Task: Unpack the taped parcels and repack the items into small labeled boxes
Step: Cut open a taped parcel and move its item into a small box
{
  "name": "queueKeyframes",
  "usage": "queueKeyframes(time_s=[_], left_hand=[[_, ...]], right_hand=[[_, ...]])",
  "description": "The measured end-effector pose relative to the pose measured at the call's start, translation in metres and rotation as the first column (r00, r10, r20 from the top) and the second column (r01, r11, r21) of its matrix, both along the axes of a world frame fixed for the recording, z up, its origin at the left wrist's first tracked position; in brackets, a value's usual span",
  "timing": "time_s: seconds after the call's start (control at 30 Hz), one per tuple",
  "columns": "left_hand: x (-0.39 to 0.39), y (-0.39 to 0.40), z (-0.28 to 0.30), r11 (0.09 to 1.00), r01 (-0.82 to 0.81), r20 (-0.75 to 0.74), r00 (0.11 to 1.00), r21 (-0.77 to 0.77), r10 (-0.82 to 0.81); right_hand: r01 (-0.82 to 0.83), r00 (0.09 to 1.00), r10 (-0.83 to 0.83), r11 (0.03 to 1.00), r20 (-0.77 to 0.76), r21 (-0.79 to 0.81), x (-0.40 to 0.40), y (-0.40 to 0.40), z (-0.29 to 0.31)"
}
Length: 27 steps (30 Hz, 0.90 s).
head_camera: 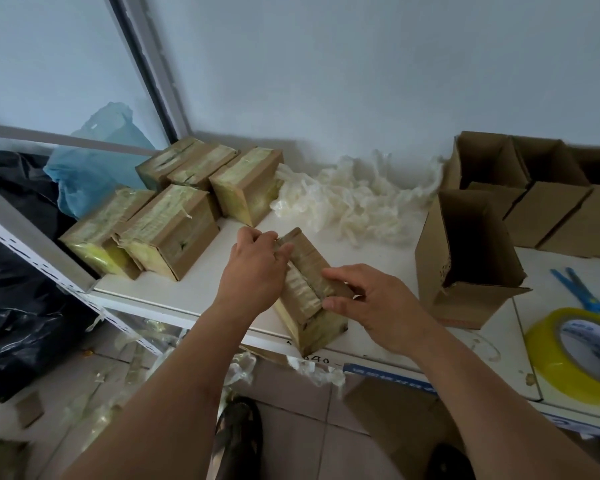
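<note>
Right now both hands are on one taped parcel [309, 292] that stands at the front edge of the white counter [201, 289]. The left hand [253, 268] grips its far end, fingers curled over the top corner and thumb against the upper face. The right hand [371, 303] lies on the near right side with fingers half bent, thumb tip and fingertips pressing the top edge beside a slit in the tape. Both forearms reach in from the lower edge, bare, the left one crossing over the counter's front rail.

Behind and to the left sit five more taped parcels [174, 230], packed close together. A heap of stripped clear tape [354, 199] lies against the wall. To the right stands an open small box [465, 258], flaps up, its printing too small to read, and further open boxes [534, 188] behind it are cut off by the frame. A yellow tape roll [575, 355] and blue scissors [582, 292] lie at the far right, both partly cropped.
</note>
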<state>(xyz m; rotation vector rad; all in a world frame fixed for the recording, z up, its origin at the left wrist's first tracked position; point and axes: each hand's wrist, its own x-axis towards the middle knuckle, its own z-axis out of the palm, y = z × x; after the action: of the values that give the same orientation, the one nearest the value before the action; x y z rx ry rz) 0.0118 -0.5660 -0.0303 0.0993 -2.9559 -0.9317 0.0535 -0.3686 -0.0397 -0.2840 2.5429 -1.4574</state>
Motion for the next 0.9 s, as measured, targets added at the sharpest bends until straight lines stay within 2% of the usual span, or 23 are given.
queueKeyframes(time_s=[0.23, 0.37, 0.67, 0.9], left_hand=[[-0.001, 0.007, 0.006, 0.970, -0.182, 0.017, 0.983, 0.161, 0.182], [0.002, 0.015, 0.005, 0.944, -0.211, -0.017, 0.975, 0.253, 0.223], [0.006, 0.006, 0.003, 0.984, -0.166, -0.057, 0.984, 0.068, 0.169], [0.006, 0.012, 0.005, 0.984, -0.056, 0.060, 0.997, 0.168, 0.046]], right_hand=[[-0.001, 0.994, 0.013, 0.993, -0.105, 0.117, 0.003, 0.004, -0.003], [0.047, 0.980, -0.005, 0.976, -0.198, 0.210, 0.006, 0.003, -0.005], [0.056, 0.970, -0.013, 0.984, -0.242, 0.172, 0.004, -0.001, -0.006], [0.165, 0.959, -0.149, 0.985, -0.241, 0.047, 0.003, -0.004, -0.012]])
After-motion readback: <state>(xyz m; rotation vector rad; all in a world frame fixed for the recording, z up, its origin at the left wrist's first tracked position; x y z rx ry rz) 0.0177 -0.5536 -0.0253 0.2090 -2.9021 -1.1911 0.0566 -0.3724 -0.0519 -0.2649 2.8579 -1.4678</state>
